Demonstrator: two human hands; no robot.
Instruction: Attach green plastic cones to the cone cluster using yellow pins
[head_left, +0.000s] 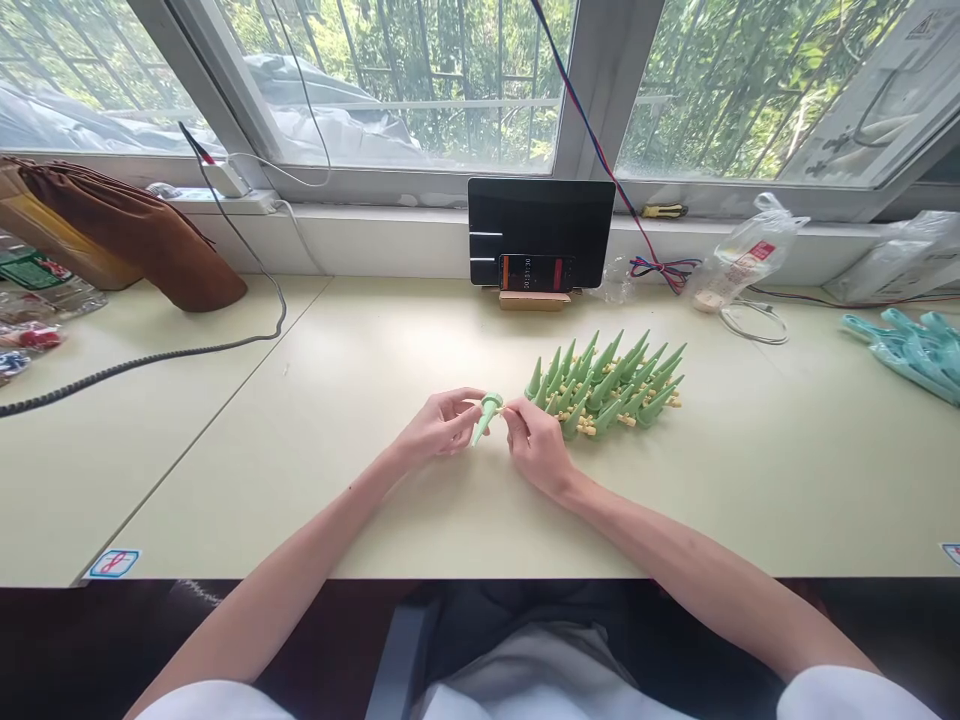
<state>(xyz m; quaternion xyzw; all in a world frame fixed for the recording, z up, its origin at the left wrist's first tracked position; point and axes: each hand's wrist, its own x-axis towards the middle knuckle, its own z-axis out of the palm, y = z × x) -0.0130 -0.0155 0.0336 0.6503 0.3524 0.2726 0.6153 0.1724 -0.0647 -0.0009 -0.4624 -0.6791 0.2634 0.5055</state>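
My left hand (439,425) is closed around a light green cone-shaped plastic piece (487,414), its thin tip pointing down toward me and its round base up. My right hand (541,450) pinches a small pale yellow part (502,409) at the side of that green base; the fingertips cover most of it. Close beyond my right hand stands a cluster of similar green cone pieces (615,385), in rows with tips leaning up, many with small yellow parts at their bases.
A black tablet (540,225) and a phone (534,272) with a timer stand at the back. A plastic bag (746,255), a coiled white cable (757,325) and turquoise plastic pieces (911,350) lie right. A brown bag (127,225) and dark braided cable (172,355) are left.
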